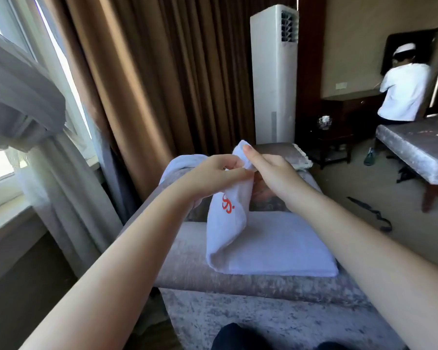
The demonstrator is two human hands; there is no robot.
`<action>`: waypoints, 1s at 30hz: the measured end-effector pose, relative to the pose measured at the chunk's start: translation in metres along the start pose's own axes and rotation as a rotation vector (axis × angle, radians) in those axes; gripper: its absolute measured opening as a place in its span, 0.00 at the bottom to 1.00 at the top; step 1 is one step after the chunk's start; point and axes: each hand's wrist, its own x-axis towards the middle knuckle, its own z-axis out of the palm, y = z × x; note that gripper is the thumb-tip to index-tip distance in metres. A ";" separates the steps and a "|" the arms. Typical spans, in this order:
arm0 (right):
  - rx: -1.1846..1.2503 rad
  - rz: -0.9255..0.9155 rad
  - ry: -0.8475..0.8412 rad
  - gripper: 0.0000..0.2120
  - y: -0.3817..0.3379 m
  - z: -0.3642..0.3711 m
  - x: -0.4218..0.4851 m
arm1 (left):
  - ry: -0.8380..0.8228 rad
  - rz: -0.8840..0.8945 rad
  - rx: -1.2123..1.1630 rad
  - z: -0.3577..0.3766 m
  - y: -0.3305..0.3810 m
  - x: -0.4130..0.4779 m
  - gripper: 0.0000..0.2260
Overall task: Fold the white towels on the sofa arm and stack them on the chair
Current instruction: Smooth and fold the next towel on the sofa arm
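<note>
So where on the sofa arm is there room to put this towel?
Bare sofa arm shows left of the folded towel, and as a narrow strip along the near edge in front of it. The middle and right are crowded: the folded towel fills them, and the held towel hangs over its left end.

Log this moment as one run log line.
phase: folding | left hand: pinches lettered towel | right hand: pinches it too | folded towel: flat on sofa arm
</note>
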 end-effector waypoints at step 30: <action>-0.489 0.223 0.163 0.14 0.168 -0.116 -0.012 | 0.214 -0.013 0.422 0.074 -0.132 0.055 0.09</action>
